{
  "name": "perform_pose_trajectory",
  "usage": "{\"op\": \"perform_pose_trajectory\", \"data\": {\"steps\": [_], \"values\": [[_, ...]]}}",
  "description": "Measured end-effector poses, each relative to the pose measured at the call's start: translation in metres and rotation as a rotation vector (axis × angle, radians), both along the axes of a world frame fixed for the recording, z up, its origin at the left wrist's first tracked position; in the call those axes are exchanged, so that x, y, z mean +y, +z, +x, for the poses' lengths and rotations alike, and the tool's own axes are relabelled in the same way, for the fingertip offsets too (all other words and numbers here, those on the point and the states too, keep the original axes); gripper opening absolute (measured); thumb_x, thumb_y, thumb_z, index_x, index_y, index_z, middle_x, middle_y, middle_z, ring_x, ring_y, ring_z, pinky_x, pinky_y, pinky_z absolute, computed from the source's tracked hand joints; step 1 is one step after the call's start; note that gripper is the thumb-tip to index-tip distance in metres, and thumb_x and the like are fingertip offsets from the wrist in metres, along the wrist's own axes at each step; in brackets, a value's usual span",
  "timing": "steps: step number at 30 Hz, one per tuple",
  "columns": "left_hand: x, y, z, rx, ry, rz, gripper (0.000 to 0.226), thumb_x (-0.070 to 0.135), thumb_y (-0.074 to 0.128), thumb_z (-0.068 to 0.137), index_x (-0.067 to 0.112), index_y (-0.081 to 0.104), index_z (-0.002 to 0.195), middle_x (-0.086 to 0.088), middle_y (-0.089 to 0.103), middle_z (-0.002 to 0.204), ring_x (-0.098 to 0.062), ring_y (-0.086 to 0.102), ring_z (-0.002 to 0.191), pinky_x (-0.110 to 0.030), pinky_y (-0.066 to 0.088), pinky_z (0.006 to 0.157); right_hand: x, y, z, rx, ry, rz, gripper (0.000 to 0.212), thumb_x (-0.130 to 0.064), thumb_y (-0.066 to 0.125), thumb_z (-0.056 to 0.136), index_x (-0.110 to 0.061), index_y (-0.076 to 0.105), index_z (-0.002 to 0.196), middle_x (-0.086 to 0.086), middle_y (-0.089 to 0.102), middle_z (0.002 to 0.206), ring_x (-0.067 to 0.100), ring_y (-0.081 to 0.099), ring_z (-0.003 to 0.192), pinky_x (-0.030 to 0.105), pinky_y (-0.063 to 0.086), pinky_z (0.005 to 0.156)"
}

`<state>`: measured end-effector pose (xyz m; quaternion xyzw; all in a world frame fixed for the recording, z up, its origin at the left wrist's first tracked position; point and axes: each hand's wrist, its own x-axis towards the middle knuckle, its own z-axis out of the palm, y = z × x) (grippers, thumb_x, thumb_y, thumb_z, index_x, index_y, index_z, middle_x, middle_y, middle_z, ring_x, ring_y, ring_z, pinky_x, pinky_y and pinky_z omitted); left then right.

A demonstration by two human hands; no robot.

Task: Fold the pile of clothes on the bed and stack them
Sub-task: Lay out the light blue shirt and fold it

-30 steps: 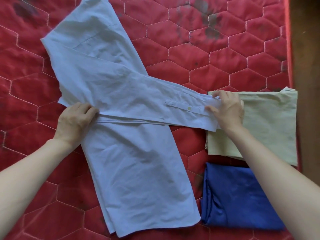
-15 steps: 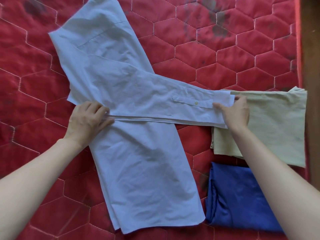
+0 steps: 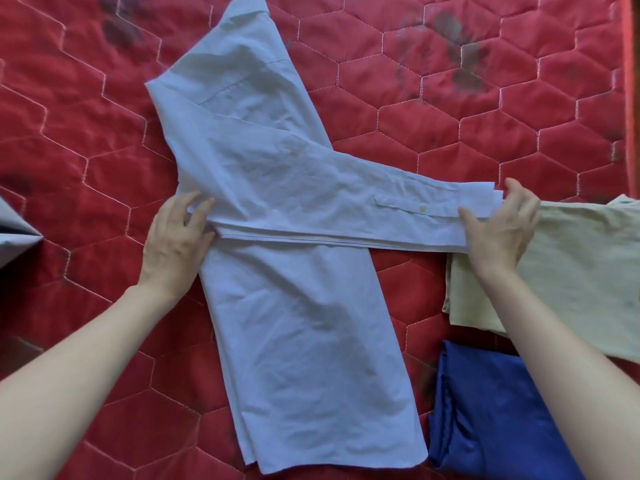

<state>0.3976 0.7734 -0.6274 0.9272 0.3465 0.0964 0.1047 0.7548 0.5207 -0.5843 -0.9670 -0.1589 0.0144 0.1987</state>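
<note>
Your pale blue shirt (image 3: 294, 306) lies mid-frame on the red quilted bed (image 3: 433, 133), sleeve folded across toward the right; your left hand (image 3: 175, 244) presses the fold with fingers spread. Your right hand (image 3: 498, 226) pinches the cuff (image 3: 433, 213), just over the beige folded garment (image 3: 571, 271); a blue one (image 3: 485, 410) sits lower right.

What I can't fully see from up here

The collar end of my pale blue shirt (image 3: 277, 188) runs off the top edge. The beige folded cloth (image 3: 571, 271) and blue folded cloth (image 3: 491, 417) are cut by the right and bottom edges and partly under my right forearm. A grey-blue scrap (image 3: 15, 226) at the left edge is too cropped to identify.
</note>
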Motion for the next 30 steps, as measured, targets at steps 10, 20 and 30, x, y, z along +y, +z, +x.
{"op": "perform_pose_trajectory", "data": {"steps": [10, 20, 30], "values": [[0.014, 0.009, -0.003, -0.05, 0.13, -0.048, 0.038, -0.002, 0.072, 0.078, 0.0, 0.061, 0.114, -0.016, 0.061, 0.112, -0.038, 0.055, 0.101, -0.046, 0.048, 0.082, 0.115, -0.035, -0.103, -0.131, 0.853, 0.026, 0.041, -0.029, 0.051, 0.086, -0.007, 0.063, 0.119, 0.021, 0.058, 0.126, 0.04, 0.056, 0.115, 0.049, 0.044, 0.095], [0.003, -0.001, -0.002, -0.13, -0.13, 0.139, 0.047, 0.05, 0.065, 0.078, 0.008, 0.068, 0.1, -0.009, 0.065, 0.101, -0.027, 0.054, 0.094, -0.044, 0.041, 0.085, 0.258, -0.046, -0.109, 0.076, 0.865, -0.158, 0.048, -0.039, 0.051, 0.096, -0.012, 0.05, 0.135, 0.01, 0.052, 0.133, 0.031, 0.046, 0.123, 0.041, 0.036, 0.097], [-0.014, -0.012, 0.011, -0.247, 0.127, 0.178, 0.011, 0.01, 0.069, 0.073, 0.013, 0.064, 0.082, -0.003, 0.062, 0.084, -0.021, 0.046, 0.082, -0.036, 0.037, 0.079, 0.315, -0.021, -0.134, 0.662, 0.843, -0.055, 0.03, -0.035, 0.081, 0.071, -0.019, 0.057, 0.079, -0.005, 0.058, 0.075, 0.017, 0.057, 0.077, 0.032, 0.043, 0.064]]}}
